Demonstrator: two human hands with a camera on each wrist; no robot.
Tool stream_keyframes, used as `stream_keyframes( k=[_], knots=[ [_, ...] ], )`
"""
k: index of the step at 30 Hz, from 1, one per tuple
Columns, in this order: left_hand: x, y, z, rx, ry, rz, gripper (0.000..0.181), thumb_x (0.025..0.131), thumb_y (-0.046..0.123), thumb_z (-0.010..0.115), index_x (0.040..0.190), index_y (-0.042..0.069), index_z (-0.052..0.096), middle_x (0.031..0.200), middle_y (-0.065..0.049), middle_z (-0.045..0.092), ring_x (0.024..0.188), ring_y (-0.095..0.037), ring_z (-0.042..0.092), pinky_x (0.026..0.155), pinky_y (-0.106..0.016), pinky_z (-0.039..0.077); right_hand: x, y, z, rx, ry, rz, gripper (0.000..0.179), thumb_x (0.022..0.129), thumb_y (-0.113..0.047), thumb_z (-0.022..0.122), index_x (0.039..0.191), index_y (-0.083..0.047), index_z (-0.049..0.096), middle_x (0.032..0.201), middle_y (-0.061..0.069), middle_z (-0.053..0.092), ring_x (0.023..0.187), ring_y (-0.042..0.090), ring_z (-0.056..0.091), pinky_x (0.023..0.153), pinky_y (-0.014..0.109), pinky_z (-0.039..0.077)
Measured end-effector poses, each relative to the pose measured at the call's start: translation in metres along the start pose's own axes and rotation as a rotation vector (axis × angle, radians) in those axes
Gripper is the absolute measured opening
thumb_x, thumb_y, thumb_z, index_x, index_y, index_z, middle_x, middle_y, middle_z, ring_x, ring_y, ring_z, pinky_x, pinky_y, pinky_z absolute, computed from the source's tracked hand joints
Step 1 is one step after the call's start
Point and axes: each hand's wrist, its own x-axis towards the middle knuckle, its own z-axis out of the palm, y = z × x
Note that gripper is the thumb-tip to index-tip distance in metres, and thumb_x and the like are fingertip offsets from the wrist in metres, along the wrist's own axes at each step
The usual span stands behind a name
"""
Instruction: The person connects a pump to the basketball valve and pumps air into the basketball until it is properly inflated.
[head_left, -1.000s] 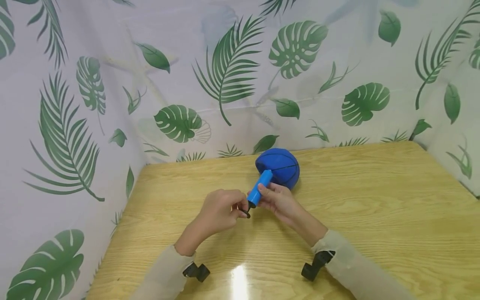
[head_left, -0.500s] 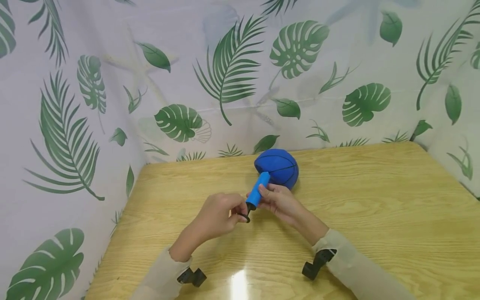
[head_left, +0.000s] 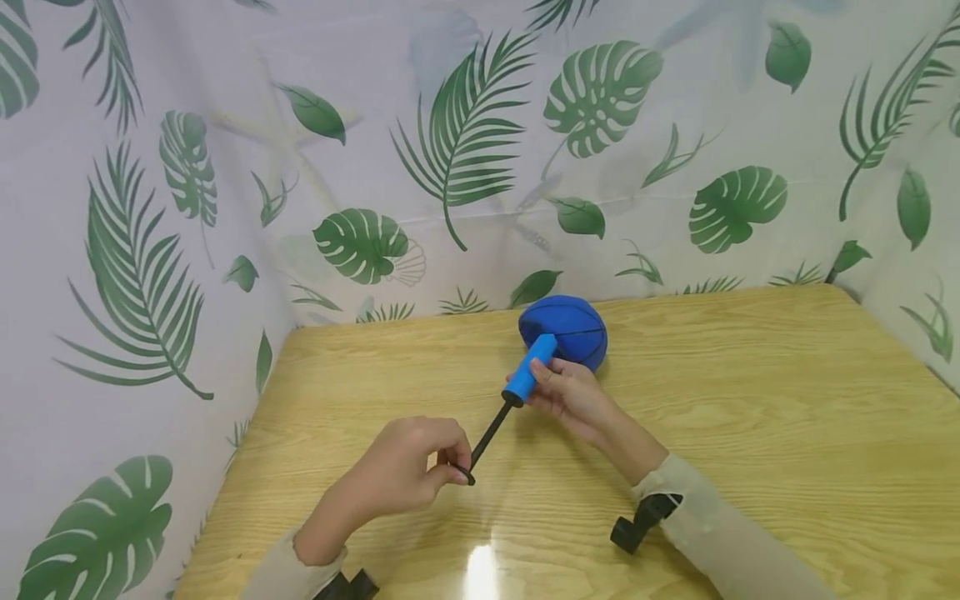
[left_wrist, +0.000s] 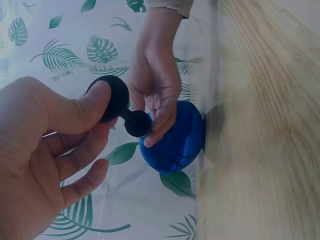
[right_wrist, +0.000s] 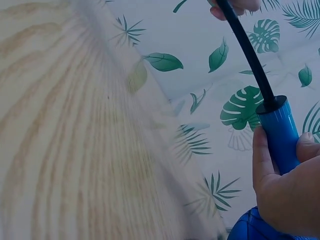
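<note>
A small hand pump with a blue barrel (head_left: 529, 371) slants between my two hands. My right hand (head_left: 573, 400) grips the barrel, thumb along its upper side. My left hand (head_left: 412, 462) pinches the round black handle (left_wrist: 112, 95) between thumb and fingers. The black rod (head_left: 491, 436) stands well out of the barrel, and in the right wrist view its bare length (right_wrist: 250, 55) shows. Behind the pump lies a blue ball (head_left: 573, 329) with black lines, its near side sunken. The barrel's far end overlaps the ball in the head view, and the tip there is hidden.
The wood-grain table (head_left: 712, 400) reaches back to a white leaf-print cloth (head_left: 480, 167) that hangs behind and at both sides. The ball sits near the table's back edge. A black camera mount is on each sleeve.
My left hand has drawn the pump handle down and to the left, so much more of the rod shows. The right hand keeps its grip, with the barrel shifted slightly.
</note>
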Motion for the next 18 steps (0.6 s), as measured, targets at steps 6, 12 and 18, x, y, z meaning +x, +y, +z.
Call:
stream_keyframes(
  k=[6, 12, 18],
  knots=[
    [0.013, -0.009, 0.008, 0.056, 0.047, -0.014, 0.023, 0.079, 0.012, 0.087, 0.08, 0.019, 0.064, 0.077, 0.01, 0.068, 0.069, 0.002, 0.061, 0.063, -0.015, 0.05, 0.0, 0.002, 0.001, -0.017, 0.007, -0.011, 0.065, 0.108, -0.025, 0.049, 0.15, 0.017, 0.024, 0.126, 0.014, 0.068, 0.104, 0.009, 0.072, 0.092, 0.022, 0.057],
    [0.036, -0.02, 0.016, 0.117, 0.072, -0.017, 0.022, 0.08, 0.012, 0.087, 0.079, 0.019, 0.066, 0.076, 0.01, 0.068, 0.068, -0.001, 0.062, 0.062, -0.015, 0.047, -0.001, 0.006, 0.006, -0.036, -0.012, -0.009, 0.064, 0.109, -0.024, 0.048, 0.15, 0.018, 0.024, 0.118, 0.008, 0.072, 0.104, 0.009, 0.072, 0.093, 0.023, 0.057],
    [0.055, -0.033, 0.028, 0.152, 0.137, 0.004, 0.022, 0.08, 0.009, 0.086, 0.078, 0.017, 0.066, 0.076, 0.007, 0.068, 0.067, -0.004, 0.06, 0.061, -0.014, 0.046, -0.001, 0.007, 0.006, -0.065, 0.001, -0.009, 0.061, 0.109, -0.025, 0.049, 0.15, 0.015, 0.027, 0.128, 0.017, 0.067, 0.106, 0.008, 0.071, 0.096, 0.026, 0.056]
  ],
)
